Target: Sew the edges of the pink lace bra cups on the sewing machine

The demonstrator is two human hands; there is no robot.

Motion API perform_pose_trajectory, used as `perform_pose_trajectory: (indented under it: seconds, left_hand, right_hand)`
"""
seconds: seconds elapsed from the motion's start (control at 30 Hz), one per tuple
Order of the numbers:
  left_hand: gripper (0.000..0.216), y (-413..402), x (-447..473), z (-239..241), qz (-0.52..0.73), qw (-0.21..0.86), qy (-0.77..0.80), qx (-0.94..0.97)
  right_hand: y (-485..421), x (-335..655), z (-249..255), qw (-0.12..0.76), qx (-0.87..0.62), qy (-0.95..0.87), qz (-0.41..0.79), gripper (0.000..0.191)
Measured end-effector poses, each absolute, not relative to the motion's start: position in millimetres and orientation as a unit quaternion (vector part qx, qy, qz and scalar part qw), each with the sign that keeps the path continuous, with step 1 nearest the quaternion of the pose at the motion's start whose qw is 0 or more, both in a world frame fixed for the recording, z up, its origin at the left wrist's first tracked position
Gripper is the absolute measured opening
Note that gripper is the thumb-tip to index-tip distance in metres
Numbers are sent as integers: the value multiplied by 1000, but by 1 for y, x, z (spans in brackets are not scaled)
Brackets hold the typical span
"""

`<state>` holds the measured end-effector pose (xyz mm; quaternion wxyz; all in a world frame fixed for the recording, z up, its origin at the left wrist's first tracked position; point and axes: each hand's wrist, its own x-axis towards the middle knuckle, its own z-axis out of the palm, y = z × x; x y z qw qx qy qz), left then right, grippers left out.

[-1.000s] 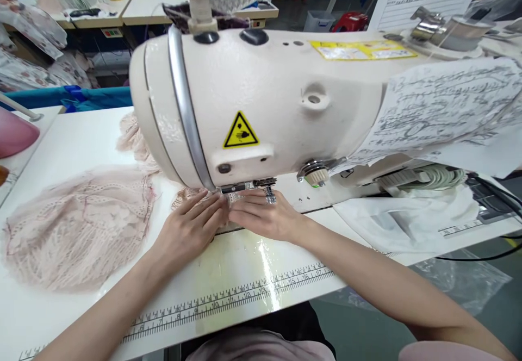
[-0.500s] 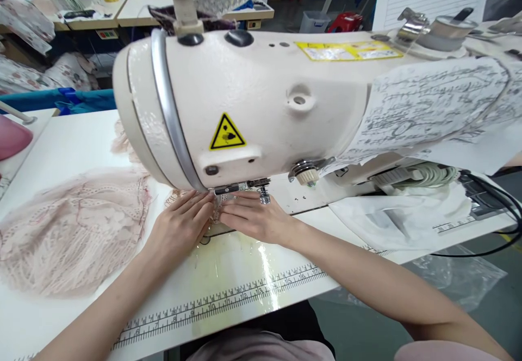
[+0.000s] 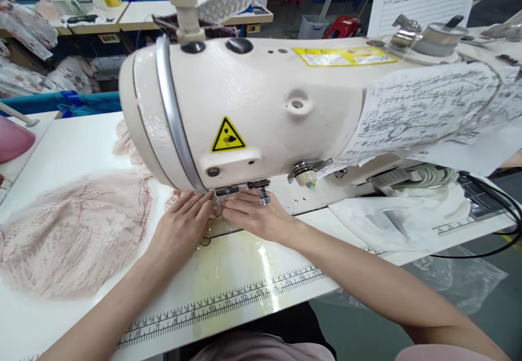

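Note:
Under the head of a cream sewing machine (image 3: 261, 105), my two hands lie close together on the machine bed. My left hand (image 3: 185, 222) rests flat, fingers stretched forward on pale pink lace fabric (image 3: 174, 197). My right hand (image 3: 259, 215) reaches in from the right, its fingers laid flat against the same lace, some hidden behind the machine head. A narrow strip of the lace shows between the fingertips. The needle and presser foot are hidden. Left of my hands, a gathered heap of pale pink lace (image 3: 77, 236) lies on the white table (image 3: 171, 290).
Ruler markings (image 3: 212, 307) run along the table's front edge. White cloth (image 3: 379, 222) and a coiled pale cord (image 3: 432, 176) lie right of the machine. Handwritten paper (image 3: 428, 111) covers the machine arm. A pink rounded object (image 3: 14, 139) stands at far left.
The view has shifted slightly, so the machine's top sits a little lower. Both hands stay on the lace in nearly the same place, with only slight movement of the fingers.

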<state>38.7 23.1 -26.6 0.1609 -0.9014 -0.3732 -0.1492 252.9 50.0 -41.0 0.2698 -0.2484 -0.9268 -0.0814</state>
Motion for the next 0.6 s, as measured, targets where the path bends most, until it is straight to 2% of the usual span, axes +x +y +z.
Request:
perform_pose_trajectory:
  seconds: [0.27,0.47,0.6]
  left_hand:
    - [30,23,38,-29,-143,168,-380,-898]
    - [35,22,38,-30,-116,178,-371,-904]
    - [36,21,37,-32,-106,185,-367,-905]
  right_hand:
    - [47,255,-36,259,-306,-909,-114,26]
    - [52,258,-41,253,-317,-909,-98,22]
    - [53,257,-45,235,-344,-906,-68,27]
